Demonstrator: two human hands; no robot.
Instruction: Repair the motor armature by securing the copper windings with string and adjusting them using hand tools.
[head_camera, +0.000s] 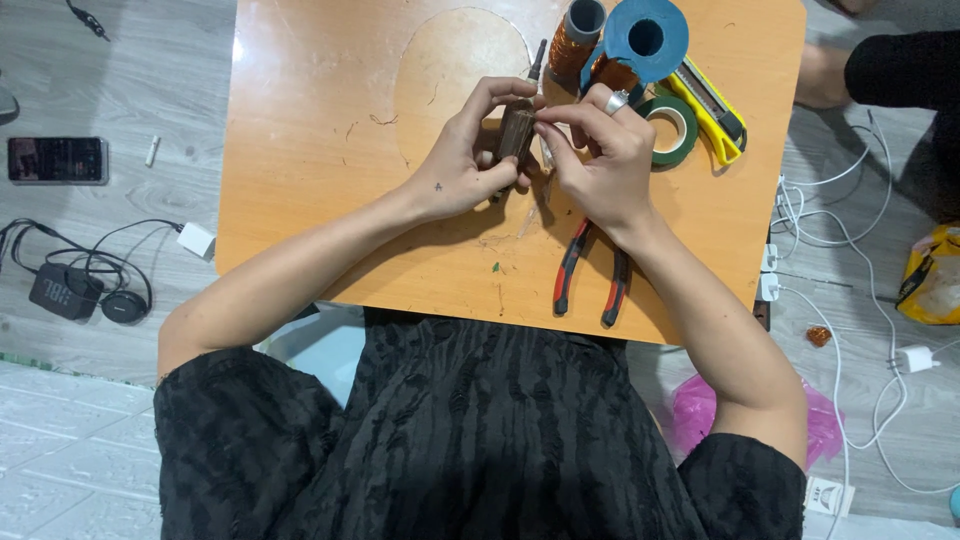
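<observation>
Left hand (462, 168) clasps small dark core (517, 132) from its side, fingers curled around it, above orange board (300, 150). Right hand (598, 150) pinches at core's top edge, fingertips touching it; ring on one finger. Pliers (590, 275) with red-black handles lie just below right wrist. Green tape roll (672, 130) just right of right hand. Yellow knife (712, 110) beyond tape. Copper wire spool (577, 40) and blue reel (640, 40) above right hand.
</observation>
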